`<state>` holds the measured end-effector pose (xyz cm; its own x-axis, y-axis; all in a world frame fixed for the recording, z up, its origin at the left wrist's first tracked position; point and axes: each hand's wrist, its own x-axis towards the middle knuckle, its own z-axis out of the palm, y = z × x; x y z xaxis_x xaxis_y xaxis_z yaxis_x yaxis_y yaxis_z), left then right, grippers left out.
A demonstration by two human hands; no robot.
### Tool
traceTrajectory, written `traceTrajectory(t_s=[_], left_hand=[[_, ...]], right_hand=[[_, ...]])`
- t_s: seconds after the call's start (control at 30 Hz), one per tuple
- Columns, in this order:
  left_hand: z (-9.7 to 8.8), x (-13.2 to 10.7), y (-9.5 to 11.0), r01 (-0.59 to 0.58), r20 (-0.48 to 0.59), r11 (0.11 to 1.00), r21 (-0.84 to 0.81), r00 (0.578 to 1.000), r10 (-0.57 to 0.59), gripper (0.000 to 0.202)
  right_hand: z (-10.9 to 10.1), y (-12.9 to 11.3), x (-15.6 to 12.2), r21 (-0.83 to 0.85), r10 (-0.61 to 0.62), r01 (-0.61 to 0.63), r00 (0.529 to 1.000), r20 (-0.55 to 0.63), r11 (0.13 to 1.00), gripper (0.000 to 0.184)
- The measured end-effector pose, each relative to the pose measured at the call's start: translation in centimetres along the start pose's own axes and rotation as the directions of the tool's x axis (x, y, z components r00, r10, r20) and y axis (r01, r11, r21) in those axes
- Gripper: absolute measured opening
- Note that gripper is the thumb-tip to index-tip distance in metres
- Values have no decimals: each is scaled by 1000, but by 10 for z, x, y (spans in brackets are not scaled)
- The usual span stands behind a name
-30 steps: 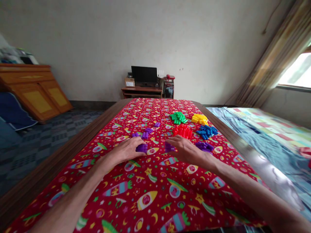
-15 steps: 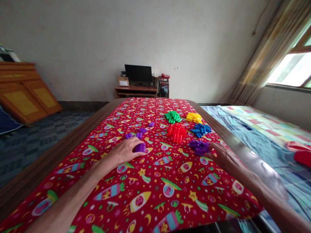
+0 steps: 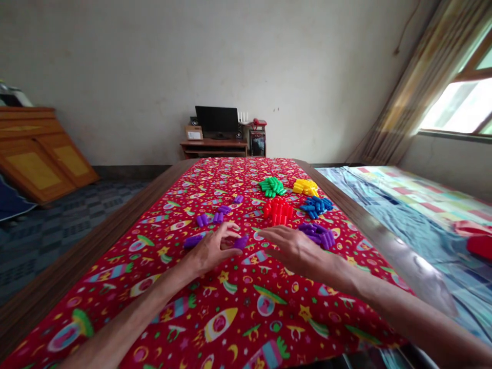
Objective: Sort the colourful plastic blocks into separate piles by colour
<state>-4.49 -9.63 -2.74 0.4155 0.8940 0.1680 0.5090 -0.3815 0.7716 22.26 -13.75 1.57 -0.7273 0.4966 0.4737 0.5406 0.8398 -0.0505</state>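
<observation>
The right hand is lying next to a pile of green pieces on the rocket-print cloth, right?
Not green: the head view shows the right hand next to a pile of purple plastic pieces, on the rocket-print cloth.

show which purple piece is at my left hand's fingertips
The purple piece right of the left hand, at its fingertips; the others lie away from them.

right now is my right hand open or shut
Open: the right hand has its fingers extended, with nothing showing between them, and it is near a purple plastic pile.
</observation>
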Motion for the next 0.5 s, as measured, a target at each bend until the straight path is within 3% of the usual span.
traceTrajectory(t_s=[0.07, 0.17, 0.3, 0.4, 0.5], left_hand=[[1, -1, 0, 19, 54, 997, -77, 998, -15, 59], [1, -2, -2, 29, 77, 986, -167, 997, -16, 56], [0, -3, -1, -1, 91, 989, -149, 996, 15, 52], [-6, -3, 4, -90, 94, 995, 30, 992, 87, 39], [-25, -2, 3, -207, 29, 918, 337, 977, 210, 35]], right_hand=[[18, -10, 22, -7, -91, 92, 993, 71, 996, 27], [35, -11, 45, -18, -119, 123, 984, 132, 992, 28], [32, 1, 54, 44, -74, 67, 978, 193, 997, 21], [17, 11, 48, 88, 27, -51, 968, 250, 995, 17], [-7, 26, 34, 65, 166, -191, 944, 286, 979, 17]])
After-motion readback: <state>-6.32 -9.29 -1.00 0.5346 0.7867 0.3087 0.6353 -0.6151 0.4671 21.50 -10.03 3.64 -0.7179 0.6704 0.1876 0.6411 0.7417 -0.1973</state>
